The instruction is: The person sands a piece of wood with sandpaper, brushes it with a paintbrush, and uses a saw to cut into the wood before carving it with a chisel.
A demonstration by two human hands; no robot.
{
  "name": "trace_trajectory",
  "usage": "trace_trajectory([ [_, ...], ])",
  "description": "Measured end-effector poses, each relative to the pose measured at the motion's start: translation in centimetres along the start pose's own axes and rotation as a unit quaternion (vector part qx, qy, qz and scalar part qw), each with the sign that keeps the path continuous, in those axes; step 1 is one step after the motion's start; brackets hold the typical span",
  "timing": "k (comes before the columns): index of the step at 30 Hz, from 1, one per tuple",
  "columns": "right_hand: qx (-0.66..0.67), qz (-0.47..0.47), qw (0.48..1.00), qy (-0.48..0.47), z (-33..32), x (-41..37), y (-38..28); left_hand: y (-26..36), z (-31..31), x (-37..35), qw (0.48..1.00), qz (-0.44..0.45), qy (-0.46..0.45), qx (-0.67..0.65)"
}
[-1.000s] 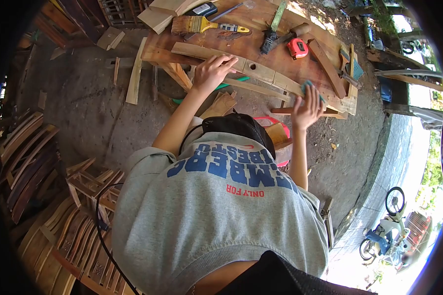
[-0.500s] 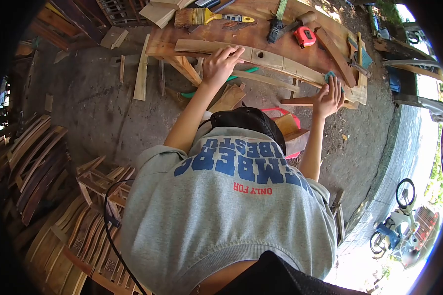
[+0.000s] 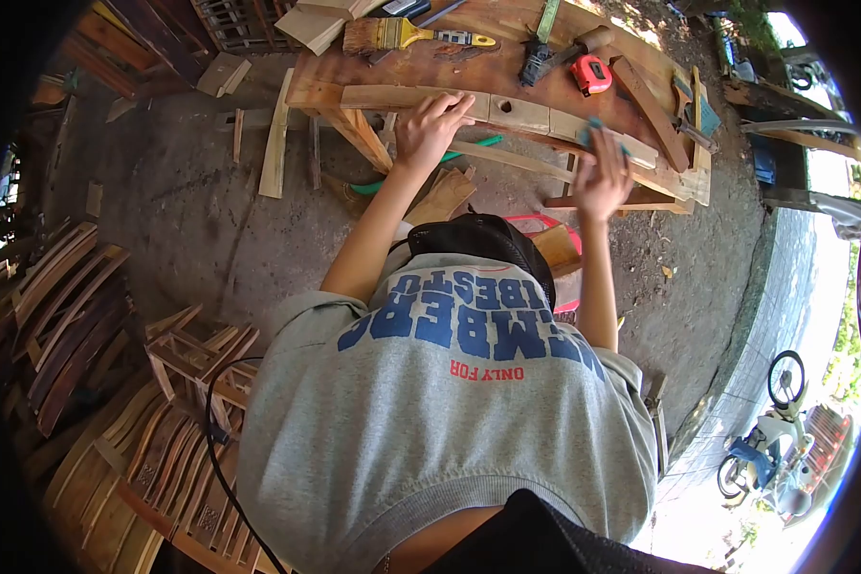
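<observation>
A long pale wooden strip [image 3: 519, 114] with a dark round hole lies along the near edge of the wooden workbench [image 3: 450, 69]. My left hand [image 3: 429, 129] rests on the strip left of the hole, its fingers bent over the wood. Farther right, my right hand [image 3: 603, 177] is slightly blurred and presses a small teal piece [image 3: 598, 124] against the strip. What the teal piece is made of cannot be made out.
On the bench are a paintbrush [image 3: 407, 35], a red tape measure [image 3: 591, 74], a hammer [image 3: 584, 43] and a brown wooden bar [image 3: 649, 112]. Curved wooden pieces [image 3: 72, 316] are stacked at the left. A motorcycle [image 3: 770, 445] stands at lower right.
My right hand has moved left along the strip with the teal piece, away from the strip's right end. My left hand has stayed in place.
</observation>
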State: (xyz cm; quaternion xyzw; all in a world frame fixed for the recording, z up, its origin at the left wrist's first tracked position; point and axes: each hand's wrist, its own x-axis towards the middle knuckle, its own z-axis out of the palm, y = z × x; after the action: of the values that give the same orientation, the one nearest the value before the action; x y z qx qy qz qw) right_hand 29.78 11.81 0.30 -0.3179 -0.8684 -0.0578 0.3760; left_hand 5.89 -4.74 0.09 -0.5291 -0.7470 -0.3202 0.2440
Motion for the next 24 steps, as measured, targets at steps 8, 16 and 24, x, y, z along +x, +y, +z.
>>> trace_trajectory([
  [8, 0.155, -0.050, 0.985, -0.052, 1.7, 1.9, -8.5, 0.0, 0.3, 0.0, 0.999, -0.014, 0.001, -0.031],
  [16, 0.044, 0.002, 0.999, -0.009, 0.3, 1.5, -1.7, 0.2, -0.1, 0.1, 0.998, -0.035, -0.020, -0.045],
  [24, 0.130, -0.023, 0.991, -0.006, 1.4, 2.1, -6.3, 0.5, -0.4, 0.3, 0.997, -0.048, -0.042, -0.039],
])
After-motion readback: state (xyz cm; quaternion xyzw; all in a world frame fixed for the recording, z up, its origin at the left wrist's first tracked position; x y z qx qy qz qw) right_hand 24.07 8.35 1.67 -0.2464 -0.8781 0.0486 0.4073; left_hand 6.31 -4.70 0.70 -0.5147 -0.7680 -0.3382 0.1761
